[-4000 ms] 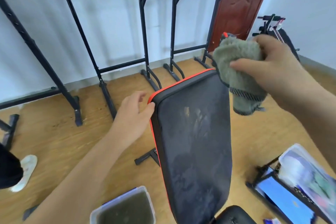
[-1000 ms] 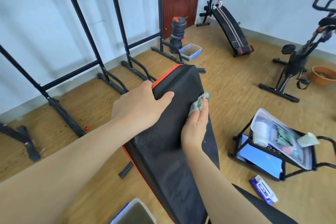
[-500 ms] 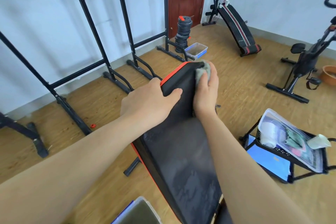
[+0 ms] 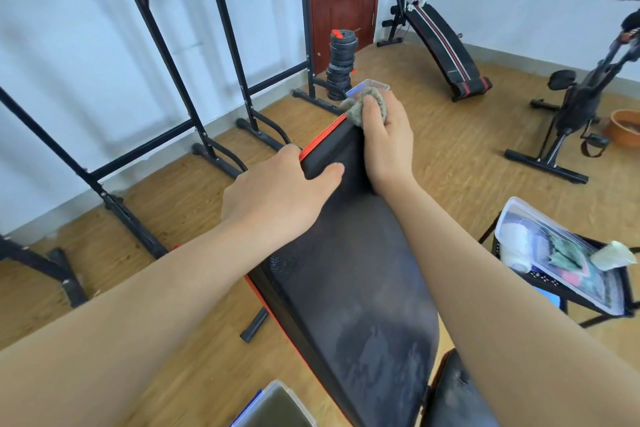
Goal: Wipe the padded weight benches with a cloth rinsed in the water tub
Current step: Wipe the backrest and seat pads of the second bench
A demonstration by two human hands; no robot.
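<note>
The wooden floor (image 4: 450, 156) runs wall to wall; tall black steel frames (image 4: 166, 55) stand along the white wall on the left, and a dark red door (image 4: 343, 0) sits in the far corner. Down the middle lies the padded weight bench (image 4: 346, 281), black with an orange edge, its pad streaked with pale damp patches towards the near end. A sit-up bench (image 4: 443, 45) leans by the far wall; an exercise bike (image 4: 581, 104) stands well to the right; a low wire stand (image 4: 588, 308) near the right edge carries a clear plastic box (image 4: 554, 253). A stack of weight plates (image 4: 341, 62) rises beside the door.

The water tub (image 4: 277, 388) sits on the floor just left of the bench's near end, its water murky.

The left hand (image 4: 277, 198) holds the bench's left edge near the top; its grip is closed on the pad, fingers curled down over the orange trim, thumb lying flat across the black top. The right hand (image 4: 384, 142) is at the far corner of the pad; its grip is clamped on the cloth (image 4: 360, 104), a bunched grey-green rag pinched between thumb and fingers and pressed against the top end of the bench.
</note>
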